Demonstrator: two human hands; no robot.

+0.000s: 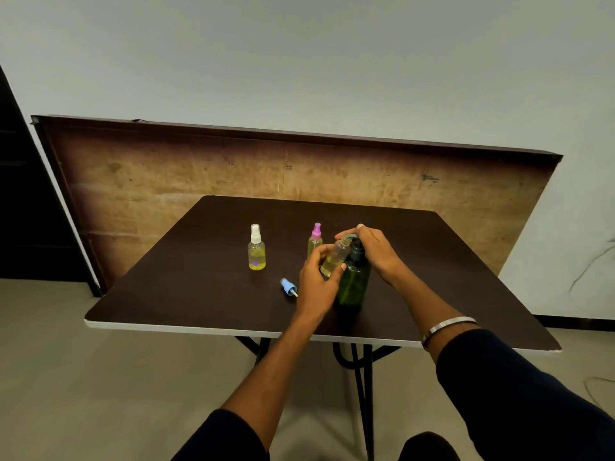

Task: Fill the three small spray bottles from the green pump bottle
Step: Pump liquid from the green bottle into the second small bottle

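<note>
The green pump bottle [354, 282] stands on the dark table [199, 261], right of centre. My right hand [374, 251] rests on top of its pump head. My left hand [316, 281] holds an uncapped small spray bottle [336, 256] tilted, its open neck under the pump spout; it is partly filled with yellowish liquid. Its blue spray cap [288, 287] lies on the table to the left. A white-capped spray bottle [256, 249] with yellow liquid stands further left. A pink-capped spray bottle [315, 241] stands just behind my left hand.
A wooden board [166, 181] leans against the wall behind the table. The table's white front edge [199, 328] is close to me, with black metal legs [361, 377] below. Dark shelving [20, 194] stands at the far left.
</note>
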